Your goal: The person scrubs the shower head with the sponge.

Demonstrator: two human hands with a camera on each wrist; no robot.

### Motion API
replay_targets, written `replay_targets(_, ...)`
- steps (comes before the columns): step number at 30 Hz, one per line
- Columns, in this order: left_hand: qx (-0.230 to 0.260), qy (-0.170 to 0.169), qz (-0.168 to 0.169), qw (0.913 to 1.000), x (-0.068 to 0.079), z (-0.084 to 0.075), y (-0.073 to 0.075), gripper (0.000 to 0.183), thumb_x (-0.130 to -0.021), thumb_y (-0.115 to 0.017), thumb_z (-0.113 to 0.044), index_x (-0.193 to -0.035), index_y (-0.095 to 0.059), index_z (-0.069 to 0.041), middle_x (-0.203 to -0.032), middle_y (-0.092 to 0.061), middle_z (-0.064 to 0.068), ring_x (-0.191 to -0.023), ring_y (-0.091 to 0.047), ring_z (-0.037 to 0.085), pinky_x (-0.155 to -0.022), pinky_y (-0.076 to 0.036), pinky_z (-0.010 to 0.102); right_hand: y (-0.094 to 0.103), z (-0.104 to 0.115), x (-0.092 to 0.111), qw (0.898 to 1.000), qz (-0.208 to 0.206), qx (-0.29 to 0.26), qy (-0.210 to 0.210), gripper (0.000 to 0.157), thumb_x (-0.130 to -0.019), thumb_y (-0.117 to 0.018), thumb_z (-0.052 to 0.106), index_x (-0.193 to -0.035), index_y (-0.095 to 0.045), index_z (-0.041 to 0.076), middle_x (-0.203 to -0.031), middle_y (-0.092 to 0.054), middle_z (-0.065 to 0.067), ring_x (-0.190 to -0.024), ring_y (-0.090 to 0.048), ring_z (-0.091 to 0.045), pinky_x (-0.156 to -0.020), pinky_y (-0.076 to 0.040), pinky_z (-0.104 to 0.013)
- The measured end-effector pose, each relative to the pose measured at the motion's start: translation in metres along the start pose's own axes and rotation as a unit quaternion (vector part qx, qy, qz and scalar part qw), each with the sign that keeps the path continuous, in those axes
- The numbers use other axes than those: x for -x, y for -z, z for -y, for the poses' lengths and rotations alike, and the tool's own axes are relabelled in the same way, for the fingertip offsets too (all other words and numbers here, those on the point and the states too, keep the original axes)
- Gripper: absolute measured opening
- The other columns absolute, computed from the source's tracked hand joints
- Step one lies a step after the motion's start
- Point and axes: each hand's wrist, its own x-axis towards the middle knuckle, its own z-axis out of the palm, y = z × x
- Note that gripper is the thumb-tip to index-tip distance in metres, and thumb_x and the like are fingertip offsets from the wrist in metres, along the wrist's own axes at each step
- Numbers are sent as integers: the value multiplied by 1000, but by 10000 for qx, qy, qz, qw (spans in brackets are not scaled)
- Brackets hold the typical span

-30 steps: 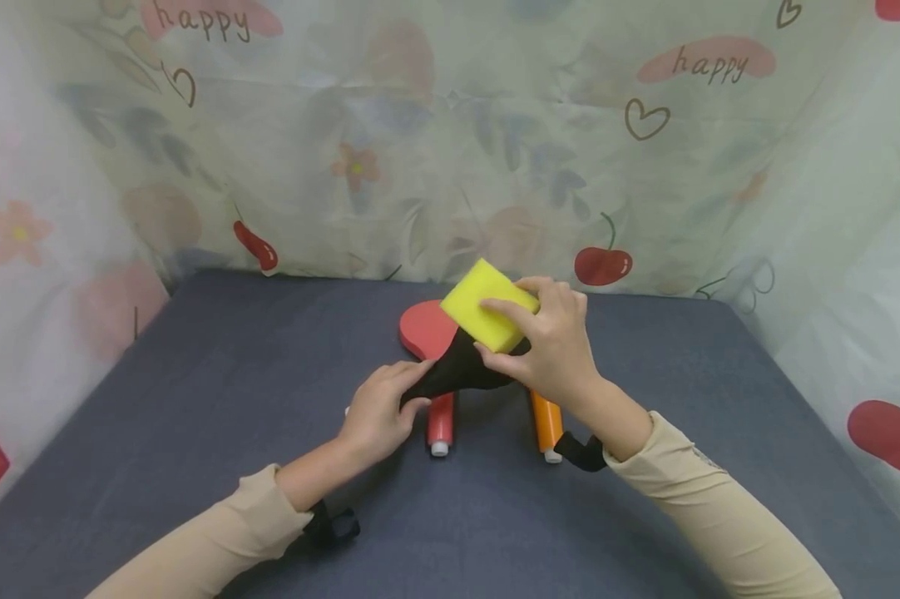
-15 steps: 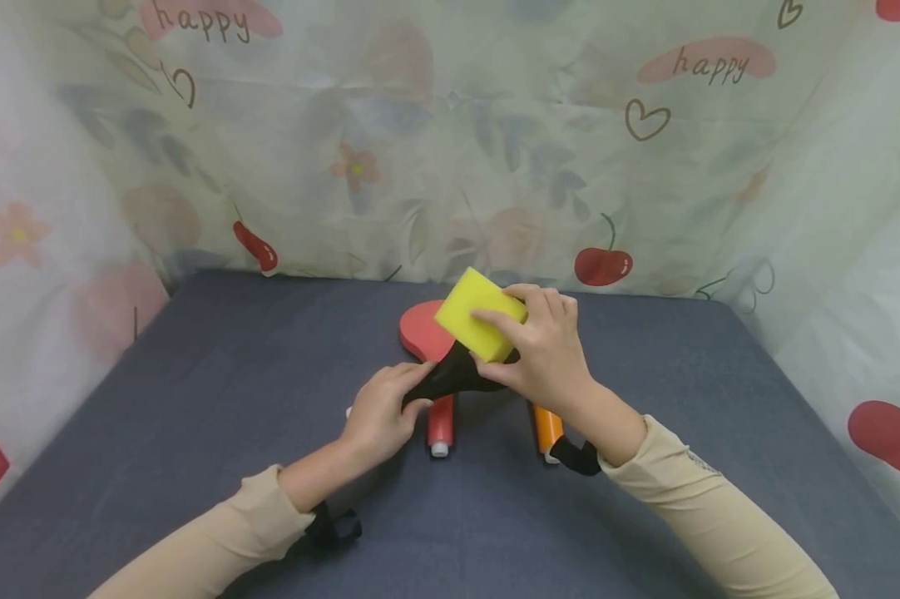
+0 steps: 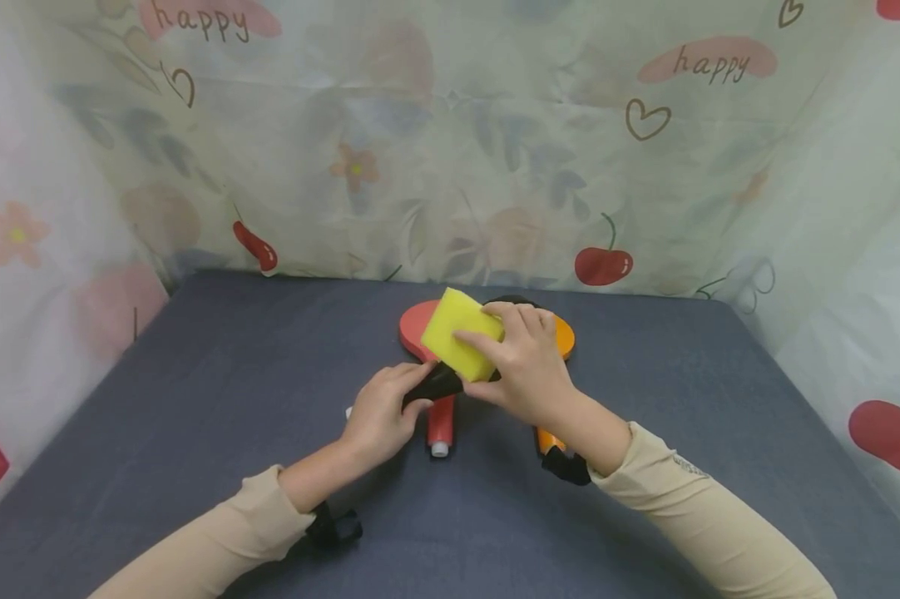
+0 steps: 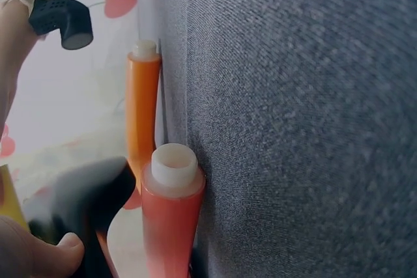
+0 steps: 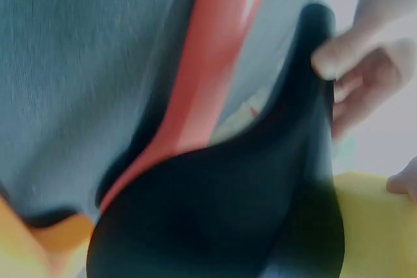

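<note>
My left hand [image 3: 383, 412] grips the narrow handle of a black paddle-shaped thing [image 3: 437, 383], thumb below and fingers above. Its broad part spreads across the right wrist view as a smooth black paddle [image 5: 221, 213]. In my right hand [image 3: 525, 366], a yellow sponge [image 3: 461, 333] is pinched between thumb and fingers. The sponge lies over the black paddle's face and overlaps it in the head view. A dark rounded rim shows just behind the right hand, which hides much of the paddle.
On the dark cloth-covered table [image 3: 218, 399] lie a red paddle [image 3: 440, 428] and an orange paddle [image 3: 565, 334], both with white-tipped handles, partly under the hands. Patterned curtains [image 3: 450, 166] enclose the back and sides. Black wrist-camera mounts [image 3: 333, 526] hang from the wrists.
My right hand has slid the sponge left and down along the black paddle, toward the left hand. More of the orange paddle's head shows. My left hand has hardly moved.
</note>
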Motion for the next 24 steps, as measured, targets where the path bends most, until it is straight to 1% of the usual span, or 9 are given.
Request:
replay_targets(2,87,41,10,10000,0,0,0,51,-76,-74,-5,-125,-59,-7,-110,-67,8,-97,-62,25,-84,-52,40,3,-6,-2,9998,-98,-45,-194,46,-63,-82,31,-105,-68,18,-109,-54,-19,-93,-49,-33,-75,-35,-46)
replay_targets(5,189,70,35,9998,1,1,1,51,-76,-74,-4,-125,-59,-7,-109,-68,9,-97,-62,25,-84,-52,41,8,-16,-3,9977,-190,-197,-615,43,-66,-80,29,-106,-68,16,-110,-52,-21,-92,-48,-36,-74,-33,-49)
replay_targets(10,501,191,89,9985,2,2,1,51,-77,-73,-4,-126,-59,-7,-113,-67,10,-102,-62,27,-87,-51,43,14,-31,1,9889,-186,-575,-1356,44,-70,-78,28,-110,-67,14,-113,-50,-22,-98,-45,-37,-77,-29,-52)
replay_targets(12,699,285,135,9971,2,3,1,50,-78,-72,-4,-126,-58,-7,-114,-66,10,-105,-62,27,-89,-50,44,14,-35,5,9858,-161,-684,-1525,45,-71,-78,29,-112,-65,14,-114,-50,-22,-101,-46,-37,-78,-29,-52)
replay_targets(16,1186,527,310,9911,2,5,1,50,-80,-71,-5,-128,-57,-6,-116,-66,12,-107,-62,26,-90,-50,44,12,-37,13,9833,-85,-741,-1658,47,-73,-76,30,-116,-62,15,-117,-50,-22,-106,-46,-37,-80,-29,-54)
replay_targets(18,1557,681,412,9846,1,6,1,50,-81,-70,-5,-129,-55,-5,-117,-65,14,-105,-62,27,-89,-51,44,12,-38,17,9824,-88,-757,-1704,48,-74,-75,30,-117,-60,16,-118,-49,-22,-107,-46,-37,-81,-29,-54)
replay_targets(20,1998,909,509,9743,0,8,0,49,-83,-68,-5,-130,-54,-5,-118,-64,16,-105,-63,28,-89,-51,44,13,-38,19,9813,-111,-783,-1753,48,-74,-74,29,-118,-59,16,-119,-49,-21,-108,-45,-37,-82,-29,-55)
replay_targets(22,2460,1229,578,9597,-2,8,1,50,-84,-66,-6,-132,-52,-5,-118,-63,17,-106,-62,29,-90,-51,43,13,-39,22,9803,-132,-833,-1786,49,-74,-74,28,-119,-58,15,-119,-49,-21,-108,-45,-37,-83,-29,-55)
replay_targets(24,2837,1633,620,9429,-3,8,0,50,-87,-64,-7,-134,-49,-6,-121,-62,18,-110,-60,29,-93,-49,43,14,-39,24,9801,-115,-884,-1772,50,-74,-74,27,-119,-58,15,-119,-49,-22,-109,-45,-37,-84,-29,-55)
